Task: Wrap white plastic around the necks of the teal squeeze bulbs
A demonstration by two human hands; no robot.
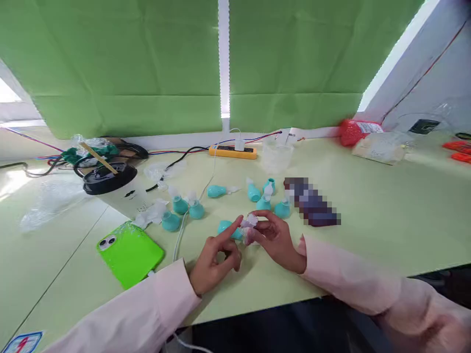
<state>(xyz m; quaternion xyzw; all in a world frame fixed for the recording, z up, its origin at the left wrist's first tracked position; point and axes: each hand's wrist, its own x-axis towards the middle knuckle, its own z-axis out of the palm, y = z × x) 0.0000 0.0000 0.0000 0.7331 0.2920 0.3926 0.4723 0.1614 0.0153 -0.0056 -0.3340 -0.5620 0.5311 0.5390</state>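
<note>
Green curtains hang behind the pale table [368, 215]. Both hands meet near its front edge: the left hand [215, 260] pinches a teal bulb [226, 228] lying there, forefinger stretched out, while the right hand [275, 238] has its fingertips closed on the clear tip [251, 221], seemingly to steady it. More bulbs [184, 208] scatter at eleven o'clock; a green phone [130, 252] lies at nine.

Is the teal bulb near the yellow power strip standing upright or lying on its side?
Lying on its side. The teal bulb rests lengthwise on the table, its clear tip pointing right; bulbs nearby stand with tips up.
</note>
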